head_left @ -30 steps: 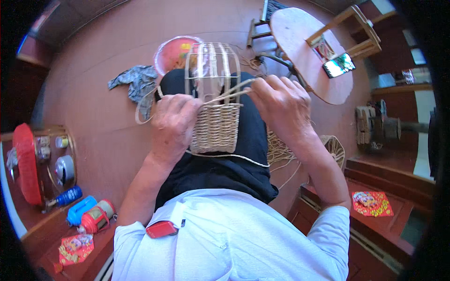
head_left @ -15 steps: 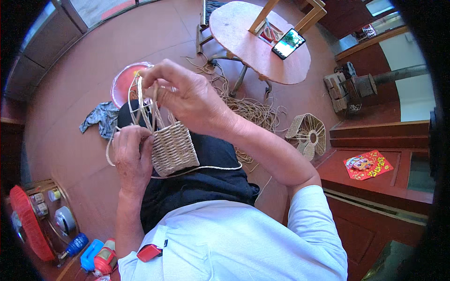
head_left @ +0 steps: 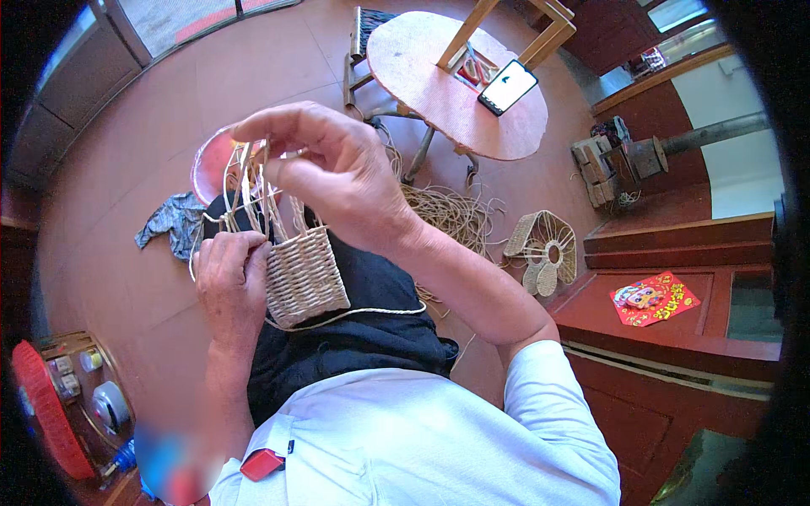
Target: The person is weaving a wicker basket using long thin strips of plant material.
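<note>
Through the head camera I had the basket (head_left: 305,282) on the lap, between the two hands and just right of the left hand (head_left: 229,271). That hand's thumb and fingers were pressed together at the basket's upper left corner, pinching it there, I judged, to steady the rim. The right hand (head_left: 333,164) arched above the rim with thumb and forefinger curled around the bare ribs (head_left: 268,202); I could not tell whether it pinched a strand or only hung loosely about them. The ribs stood beyond the weave, which probably explained why I had that hand so high.

A loose cord (head_left: 371,310) trailed below both hands, across the black trousers (head_left: 337,350). Right of the right hand, the cord heap (head_left: 456,218) lay on the floor, seemingly within easy reach, with an openwork piece (head_left: 521,238) past it. Farther off beyond that hand, the desk (head_left: 405,63) bore a phone (head_left: 508,88), tilted beside a wooden frame (head_left: 466,34), perhaps for viewing its screen.
</note>
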The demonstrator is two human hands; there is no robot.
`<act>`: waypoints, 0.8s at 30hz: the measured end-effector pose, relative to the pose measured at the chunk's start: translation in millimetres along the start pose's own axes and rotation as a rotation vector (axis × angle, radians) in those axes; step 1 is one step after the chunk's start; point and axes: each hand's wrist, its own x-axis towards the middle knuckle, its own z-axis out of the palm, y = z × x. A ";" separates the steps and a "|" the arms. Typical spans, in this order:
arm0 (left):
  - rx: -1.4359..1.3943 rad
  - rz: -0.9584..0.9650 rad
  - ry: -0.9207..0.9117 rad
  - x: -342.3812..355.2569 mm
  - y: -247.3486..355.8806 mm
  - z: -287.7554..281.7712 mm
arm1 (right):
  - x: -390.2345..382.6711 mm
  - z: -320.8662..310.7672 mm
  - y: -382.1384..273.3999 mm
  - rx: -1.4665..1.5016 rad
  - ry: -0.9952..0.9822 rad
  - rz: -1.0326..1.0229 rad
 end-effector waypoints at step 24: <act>0.103 0.062 -0.086 7.5 1.0 -8.8 | -17.6 -37.6 6.7 -0.018 0.344 -0.067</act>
